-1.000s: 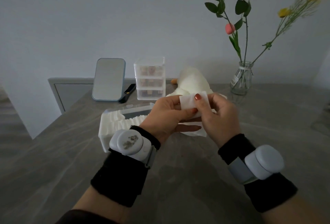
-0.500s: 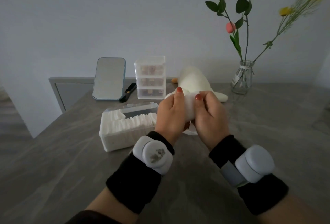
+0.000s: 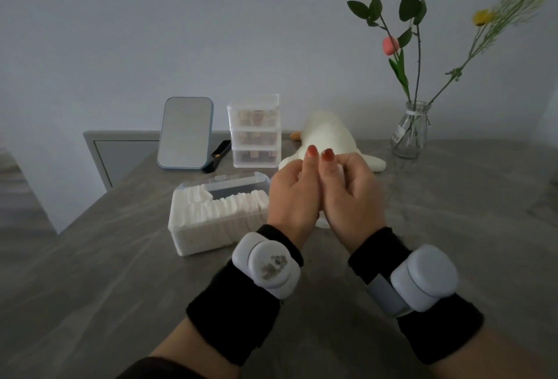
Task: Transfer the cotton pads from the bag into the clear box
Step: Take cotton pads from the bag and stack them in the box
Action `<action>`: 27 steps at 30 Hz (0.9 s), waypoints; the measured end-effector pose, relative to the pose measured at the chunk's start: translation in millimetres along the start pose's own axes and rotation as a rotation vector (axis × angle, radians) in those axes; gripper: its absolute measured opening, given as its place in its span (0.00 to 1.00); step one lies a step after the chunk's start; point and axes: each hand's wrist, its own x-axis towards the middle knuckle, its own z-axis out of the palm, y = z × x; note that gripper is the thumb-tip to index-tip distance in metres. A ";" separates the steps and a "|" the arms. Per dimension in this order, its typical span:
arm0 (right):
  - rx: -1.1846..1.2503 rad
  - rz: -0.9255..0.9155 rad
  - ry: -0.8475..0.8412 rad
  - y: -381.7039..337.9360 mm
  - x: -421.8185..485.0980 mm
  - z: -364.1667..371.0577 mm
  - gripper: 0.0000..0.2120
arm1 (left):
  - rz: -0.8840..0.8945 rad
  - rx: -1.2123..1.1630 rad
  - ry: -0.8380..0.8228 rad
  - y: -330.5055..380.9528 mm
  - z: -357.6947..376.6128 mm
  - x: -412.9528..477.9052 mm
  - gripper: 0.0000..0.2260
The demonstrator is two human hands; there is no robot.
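My left hand (image 3: 291,194) and my right hand (image 3: 351,194) are pressed together above the table, fingers curled round a white bag of cotton pads (image 3: 322,222). Only slivers of that bag show between and below the palms. Just left of my left hand stands the clear box (image 3: 193,238), open on top. Rows of white cotton pads (image 3: 223,209) stand on edge in the box and fill most of it, with a gap at its back right.
On the grey table (image 3: 120,288), behind the box, are a blue-framed mirror (image 3: 184,132), a black clip (image 3: 219,152) and a clear drawer stack (image 3: 255,134). A white plush toy (image 3: 329,134) lies behind my hands. A glass vase (image 3: 410,131) of flowers is at back right.
My hands have closed together round the white bundle, which showed as a flat pad before and is mostly hidden now. Both hands shifted slightly right, uncovering the box.
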 end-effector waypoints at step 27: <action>0.211 0.219 -0.090 -0.7 5.9 -9.6 0.13 | -0.163 -0.238 -0.099 4.4 -11.1 7.4 0.31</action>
